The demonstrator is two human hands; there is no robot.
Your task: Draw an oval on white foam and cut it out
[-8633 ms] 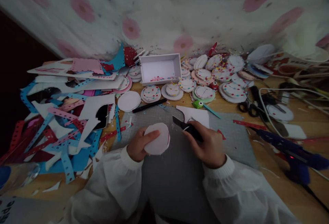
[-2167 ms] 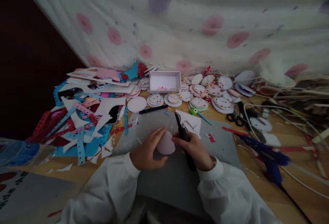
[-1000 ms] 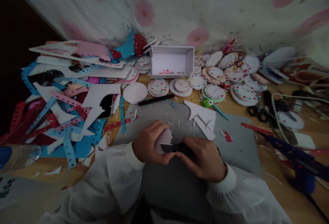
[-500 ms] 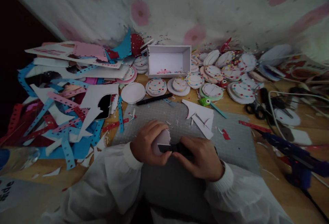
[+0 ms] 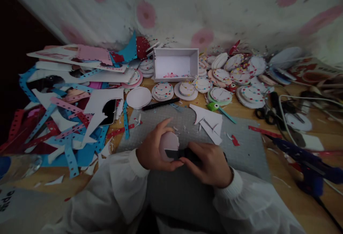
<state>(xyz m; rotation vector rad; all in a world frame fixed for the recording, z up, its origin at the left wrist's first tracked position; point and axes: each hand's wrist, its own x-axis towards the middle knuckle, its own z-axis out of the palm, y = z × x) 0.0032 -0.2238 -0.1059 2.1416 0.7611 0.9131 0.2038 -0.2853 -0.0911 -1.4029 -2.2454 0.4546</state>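
Observation:
Above the grey cutting mat (image 5: 241, 151), my left hand (image 5: 151, 150) curls around a small white foam disc (image 5: 170, 141), its thumb below and its index finger raised off the upper edge. My right hand (image 5: 211, 162) is closed around the black handle of a craft knife (image 5: 172, 153). The dark blade lies across the lower part of the disc, and both thumbs meet near it. Part of the knife's handle is hidden by my right fingers. White offcuts (image 5: 211, 123) and small shavings lie on the mat beyond my hands.
A white box (image 5: 176, 49) stands at the back, with decorated layered discs (image 5: 163, 90) around it. Coloured scraps (image 5: 71, 153) heap up on the left. A black pen (image 5: 160, 103) lies at the mat's far edge. Scissors (image 5: 265, 115) and a blue glue gun (image 5: 311, 166) are on the right.
My left fingers have lifted and opened away from the disc's upper edge, showing more of its face. The knife stays almost in place, its blade still on the disc.

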